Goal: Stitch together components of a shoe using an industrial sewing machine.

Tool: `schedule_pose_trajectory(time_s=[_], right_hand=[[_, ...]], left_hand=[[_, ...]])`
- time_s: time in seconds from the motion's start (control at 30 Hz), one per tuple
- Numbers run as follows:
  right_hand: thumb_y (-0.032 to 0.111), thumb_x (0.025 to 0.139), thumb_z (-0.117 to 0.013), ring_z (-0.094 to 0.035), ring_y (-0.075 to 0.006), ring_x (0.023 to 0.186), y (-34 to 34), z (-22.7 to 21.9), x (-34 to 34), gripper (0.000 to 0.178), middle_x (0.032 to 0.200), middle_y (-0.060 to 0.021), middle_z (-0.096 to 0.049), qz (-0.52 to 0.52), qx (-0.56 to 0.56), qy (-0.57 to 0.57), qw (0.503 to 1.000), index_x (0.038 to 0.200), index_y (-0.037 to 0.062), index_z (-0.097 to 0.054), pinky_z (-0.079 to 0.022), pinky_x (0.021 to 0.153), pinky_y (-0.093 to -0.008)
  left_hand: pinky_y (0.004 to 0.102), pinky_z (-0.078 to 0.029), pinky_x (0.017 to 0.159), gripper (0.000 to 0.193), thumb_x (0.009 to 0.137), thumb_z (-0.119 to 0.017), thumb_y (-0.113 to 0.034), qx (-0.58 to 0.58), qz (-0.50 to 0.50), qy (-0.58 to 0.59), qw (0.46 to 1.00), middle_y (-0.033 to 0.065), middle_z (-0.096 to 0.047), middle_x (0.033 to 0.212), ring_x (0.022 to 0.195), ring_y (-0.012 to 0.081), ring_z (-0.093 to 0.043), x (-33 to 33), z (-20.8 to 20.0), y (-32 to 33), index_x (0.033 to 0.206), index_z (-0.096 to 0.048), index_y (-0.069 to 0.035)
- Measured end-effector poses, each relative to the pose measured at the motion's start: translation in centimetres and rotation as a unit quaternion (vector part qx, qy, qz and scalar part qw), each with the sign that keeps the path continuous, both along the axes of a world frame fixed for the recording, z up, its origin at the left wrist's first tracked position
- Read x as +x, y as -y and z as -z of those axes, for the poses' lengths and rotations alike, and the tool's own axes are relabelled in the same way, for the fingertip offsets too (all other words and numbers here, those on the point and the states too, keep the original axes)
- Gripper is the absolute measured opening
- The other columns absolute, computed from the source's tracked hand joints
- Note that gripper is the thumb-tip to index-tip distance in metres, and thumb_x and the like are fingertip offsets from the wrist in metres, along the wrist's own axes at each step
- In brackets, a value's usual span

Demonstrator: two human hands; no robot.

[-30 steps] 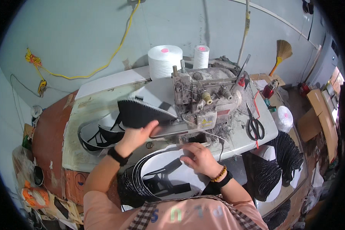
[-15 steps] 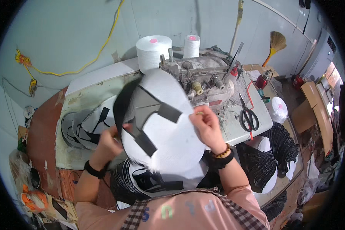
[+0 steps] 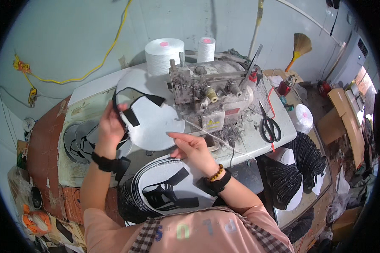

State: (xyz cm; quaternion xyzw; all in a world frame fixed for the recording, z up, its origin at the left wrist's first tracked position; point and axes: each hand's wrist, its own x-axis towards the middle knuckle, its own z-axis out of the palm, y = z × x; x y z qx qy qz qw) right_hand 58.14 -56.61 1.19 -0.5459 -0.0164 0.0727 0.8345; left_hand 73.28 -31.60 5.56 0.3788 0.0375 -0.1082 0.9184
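A white, rounded fabric piece with black straps (image 3: 154, 122) lies on the table of a sewing machine (image 3: 213, 95), its right edge close beside the machine's front. My left hand (image 3: 110, 128) is closed on its left side, at the black strap. Over the near right edge of the piece is my right hand (image 3: 194, 152), index finger stretched out and thumb side apart from it, with nothing visible held. A pale strand runs from the machine past this hand. Just below the hands, a thick stack of similar pieces (image 3: 179, 177) sits close to my body.
More strapped pieces (image 3: 78, 141) lie at the left of the table. White thread cones (image 3: 164, 57) stand behind the machine. Black-handled scissors (image 3: 269, 128) rest on the right side, near a white thread spool (image 3: 304, 119) and bundled black-edged pieces (image 3: 289, 177).
The piece has gone from raised before me to the table by the machine, moving left and away. My right hand has moved left and nearer, off its right edge.
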Motion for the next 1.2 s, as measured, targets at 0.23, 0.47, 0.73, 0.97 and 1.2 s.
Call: schedule_pose_trajectory(time_s=[0.23,0.47,0.73,0.97,1.2], right_hand=[[0.007,0.100,-0.053,-0.066,-0.0080,0.078,0.7,0.3,0.2,0.032,0.090,-0.0046,-0.071,-0.004,-0.028,-0.010,1.000,0.131,0.0025,-0.060,-0.054,0.073,-0.0225],[-0.001,0.098,-0.048,-0.062,-0.0050,0.084,1.4,0.0,-1.9,0.035,0.093,-0.0032,-0.071,0.040,-0.113,0.059,0.991,0.129,0.0041,-0.063,-0.050,0.077,-0.0203],[-0.006,0.087,-0.052,-0.070,-0.0229,0.087,2.1,-1.1,-3.6,0.037,0.104,-0.0167,-0.072,0.110,-0.320,0.201,0.919,0.120,0.0018,-0.067,-0.054,0.081,-0.0306],[0.004,0.088,-0.063,-0.069,-0.0294,0.073,1.0,-2.0,-4.0,0.030,0.089,-0.0176,-0.070,0.133,-0.418,0.333,0.835,0.117,0.0021,-0.067,-0.056,0.069,-0.0323],[0.003,0.088,-0.062,-0.068,-0.0341,0.075,-0.2,-1.3,-3.6,0.028,0.089,-0.0193,-0.069,0.161,-0.298,0.256,0.906,0.115,0.0014,-0.066,-0.054,0.068,-0.0358]], left_hand=[[0.0307,-0.052,0.066,0.021,0.094,-0.065,-0.022,0.013,0.168,-0.033,0.985,0.0069,-0.070,0.084,0.065,0.0192,-0.063,-10.3,0.0,-3.6,0.102,-0.066,-0.002],[0.0276,-0.052,0.082,0.024,0.081,-0.068,-0.001,0.433,0.212,0.257,0.837,0.0087,-0.072,0.102,0.094,0.0149,-0.067,-16.0,-3.2,-0.4,0.105,-0.072,0.000],[0.0259,-0.038,0.053,0.016,0.087,-0.066,-0.010,0.555,0.216,0.354,0.721,-0.0021,-0.057,0.063,0.061,0.0056,-0.046,-12.9,-4.4,1.8,0.082,-0.065,0.005],[0.0259,-0.050,0.080,0.021,0.095,-0.057,-0.011,0.468,0.201,0.315,0.801,0.0074,-0.068,0.100,0.089,0.0116,-0.062,-11.7,-4.0,3.0,0.109,-0.062,0.004],[0.0411,-0.046,0.102,0.045,0.101,-0.053,-0.029,0.113,0.280,0.099,0.948,0.0178,-0.054,0.136,0.125,0.0248,-0.053,-12.6,-3.9,3.3,0.133,-0.044,0.001]])
